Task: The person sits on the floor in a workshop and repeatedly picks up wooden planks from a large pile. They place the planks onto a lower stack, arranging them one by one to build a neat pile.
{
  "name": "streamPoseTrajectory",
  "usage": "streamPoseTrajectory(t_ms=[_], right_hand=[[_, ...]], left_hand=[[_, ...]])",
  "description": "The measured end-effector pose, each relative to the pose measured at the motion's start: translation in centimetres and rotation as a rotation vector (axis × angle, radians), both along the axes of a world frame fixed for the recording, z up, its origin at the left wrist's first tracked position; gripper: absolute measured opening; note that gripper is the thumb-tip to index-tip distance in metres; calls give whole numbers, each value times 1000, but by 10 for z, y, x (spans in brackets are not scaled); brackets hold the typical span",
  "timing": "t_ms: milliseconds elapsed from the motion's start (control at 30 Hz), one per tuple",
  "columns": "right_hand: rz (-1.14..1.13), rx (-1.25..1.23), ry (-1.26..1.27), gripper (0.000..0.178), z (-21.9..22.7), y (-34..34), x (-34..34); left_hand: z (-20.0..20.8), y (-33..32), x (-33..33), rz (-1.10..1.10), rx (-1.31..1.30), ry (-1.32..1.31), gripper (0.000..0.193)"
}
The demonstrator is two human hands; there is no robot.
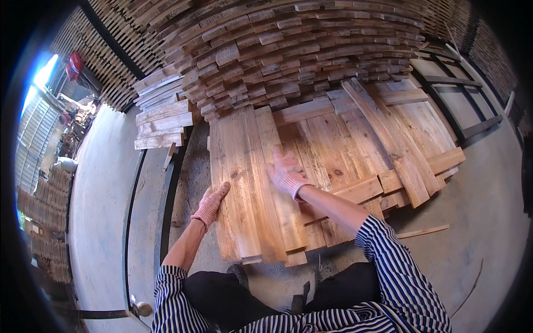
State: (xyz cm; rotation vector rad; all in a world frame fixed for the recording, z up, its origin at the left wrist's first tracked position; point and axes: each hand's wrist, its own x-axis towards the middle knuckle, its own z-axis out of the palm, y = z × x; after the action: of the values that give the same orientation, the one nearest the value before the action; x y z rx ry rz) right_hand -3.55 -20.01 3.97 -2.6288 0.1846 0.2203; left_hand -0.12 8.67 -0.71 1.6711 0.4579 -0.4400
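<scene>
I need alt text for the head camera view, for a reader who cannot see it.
A person's pink-gloved left hand is at the left edge of side-by-side wooden boards, and the gloved right hand is at their right edge. A tall stack of planks rises behind.

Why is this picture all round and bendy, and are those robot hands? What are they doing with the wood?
No robot here! Those are a person's hands in pink gloves, below striped sleeves. There is just one picture, taken by a camera on the person's head looking down. Its very wide lens bends straight edges.

In front lie flat wooden boards, side by side. The left hand touches their left edge; the right hand is spread over the boards on their right side. I can't tell how firmly either one grips. Behind them rises a big wood stack.
</scene>
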Motion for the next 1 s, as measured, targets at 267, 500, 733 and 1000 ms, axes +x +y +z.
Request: streamPoseTrajectory(t_ms=[267,500,733,1000], right_hand=[[-370,-520,-380,67,1,-248,4],[-307,-513,-42,67,20,-283,-28],[-211,-417,-179,64,19,-189,-53],[-12,-20,-207,62,3,-73,-19]], left_hand=[[11,-2,7,-219,-160,79,58],[25,-6,0,-137,-84,155,51],[12,2,4,-173,-68,95,61],[16,-4,5,-163,-11,120,54]])
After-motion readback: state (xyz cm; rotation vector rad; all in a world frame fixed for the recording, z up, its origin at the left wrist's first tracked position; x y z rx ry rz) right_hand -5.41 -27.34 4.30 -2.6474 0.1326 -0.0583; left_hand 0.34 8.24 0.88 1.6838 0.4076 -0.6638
